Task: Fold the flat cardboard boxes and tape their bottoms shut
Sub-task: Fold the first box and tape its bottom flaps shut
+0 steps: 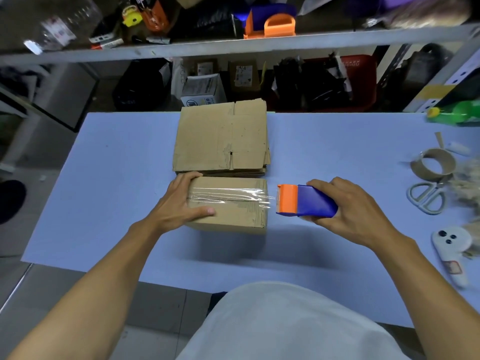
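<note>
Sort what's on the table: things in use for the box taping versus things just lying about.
In use:
folded box, under the left hand
tape dispenser, held by the right hand
clear tape
stack of flat boxes

Lying about:
scissors
empty tape core
green bottle
white tool

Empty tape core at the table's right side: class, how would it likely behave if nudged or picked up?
The empty tape core looks like a thin cardboard ring, so probably very light. It lies on its flat rim, so a nudge would likely slide it across the blue table; stood on edge it could roll. Hollow and thin-walled, it may squash if squeezed.
</note>
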